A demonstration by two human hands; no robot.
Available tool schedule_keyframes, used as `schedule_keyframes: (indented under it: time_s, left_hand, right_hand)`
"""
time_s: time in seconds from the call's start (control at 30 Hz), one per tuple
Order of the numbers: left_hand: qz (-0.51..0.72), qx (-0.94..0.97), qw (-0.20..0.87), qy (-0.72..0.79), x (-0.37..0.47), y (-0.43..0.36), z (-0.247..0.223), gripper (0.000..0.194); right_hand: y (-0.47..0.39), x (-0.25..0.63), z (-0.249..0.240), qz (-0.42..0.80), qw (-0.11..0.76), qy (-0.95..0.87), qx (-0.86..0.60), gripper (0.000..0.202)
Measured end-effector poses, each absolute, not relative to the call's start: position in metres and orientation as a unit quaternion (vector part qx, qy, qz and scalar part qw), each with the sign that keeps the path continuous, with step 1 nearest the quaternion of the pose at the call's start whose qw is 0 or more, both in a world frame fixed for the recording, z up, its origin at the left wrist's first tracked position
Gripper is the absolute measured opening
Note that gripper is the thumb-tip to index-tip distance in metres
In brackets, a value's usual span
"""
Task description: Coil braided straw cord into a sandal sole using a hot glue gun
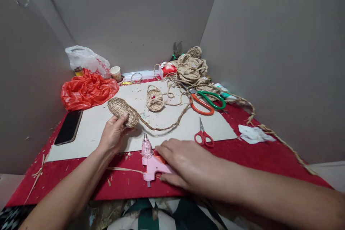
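My left hand (111, 134) pinches a coiled straw-rope sole (122, 110) between thumb and fingers, above the pale board. From the sole a braided straw rope (161, 128) trails right toward the rope pile. My right hand (185, 163) is closed around the handle of a pink hot glue gun (152, 170), at the board's near edge. The gun's metal nozzle points away from me, and a glue stick end shows at its back. Beyond, on the board, lies a small woven straw slipper (155, 99) with a red detail. My right fingertips are partly hidden.
Small red-handled scissors (204, 137) and large scissors with orange and green handles (206, 102) lie to the right. Behind are a straw rope pile (191, 66) and a paper cup (115, 73). A red plastic bag (88, 91) and a phone (68, 127) lie left.
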State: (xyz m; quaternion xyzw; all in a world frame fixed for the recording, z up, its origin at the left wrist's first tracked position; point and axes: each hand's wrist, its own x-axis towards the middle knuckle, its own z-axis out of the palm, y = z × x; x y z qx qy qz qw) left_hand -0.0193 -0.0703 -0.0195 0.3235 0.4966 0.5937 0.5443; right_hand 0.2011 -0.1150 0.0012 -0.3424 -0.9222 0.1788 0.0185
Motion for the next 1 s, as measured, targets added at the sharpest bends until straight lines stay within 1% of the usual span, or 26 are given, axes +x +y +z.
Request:
schedule_keyframes:
  time_s: [0.07,0.17,0.27,0.37,0.43,0.5,0.57,0.63,0.67,0.8,0.87,1.0]
  left_hand:
    - [0.595,0.329,0.537,0.499,-0.019,-0.070,-0.020,0.031]
    - [0.596,0.340,0.525,0.503,-0.019,-0.071,-0.019,0.031]
    - [0.589,0.355,0.519,0.508,-0.021,-0.070,-0.019,0.030]
    - [0.568,0.375,0.527,0.509,-0.025,-0.069,-0.017,0.030]
    - [0.550,0.387,0.538,0.508,-0.027,-0.069,-0.017,0.030]
    - [0.533,0.398,0.549,0.506,-0.028,-0.069,-0.016,0.028]
    - [0.517,0.406,0.559,0.505,-0.029,-0.069,-0.016,0.026]
    - [0.506,0.409,0.568,0.503,-0.029,-0.068,-0.017,0.025]
    - [0.502,0.409,0.573,0.502,-0.029,-0.068,-0.017,0.024]
    - [0.494,0.397,0.591,0.499,-0.029,-0.066,-0.020,0.023]
    - [0.494,0.387,0.596,0.500,-0.029,-0.065,-0.021,0.023]
    - [0.486,0.362,0.617,0.503,-0.030,-0.064,-0.022,0.023]
  right_hand:
    - [-0.125,0.200,-0.014,0.181,0.005,-0.924,-0.338,0.035]
    - [-0.124,0.200,-0.025,0.213,0.025,-0.915,-0.343,0.031]
    - [-0.114,0.211,-0.016,0.316,0.066,-0.885,-0.334,0.029]
    - [-0.102,0.230,0.002,0.506,0.162,-0.788,-0.311,0.031]
    - [-0.096,0.242,0.012,0.612,0.249,-0.690,-0.296,0.036]
    - [-0.093,0.246,0.015,0.664,0.327,-0.615,-0.272,0.040]
    - [-0.091,0.242,0.013,0.671,0.378,-0.580,-0.266,0.037]
    - [-0.090,0.230,0.009,0.668,0.386,-0.567,-0.288,0.028]
    - [-0.089,0.222,0.006,0.670,0.376,-0.565,-0.299,0.023]
    - [-0.085,0.195,-0.005,0.692,0.299,-0.585,-0.298,0.025]
    - [-0.083,0.187,-0.010,0.690,0.273,-0.609,-0.281,0.022]
    - [-0.079,0.183,-0.018,0.656,0.290,-0.625,-0.307,0.017]
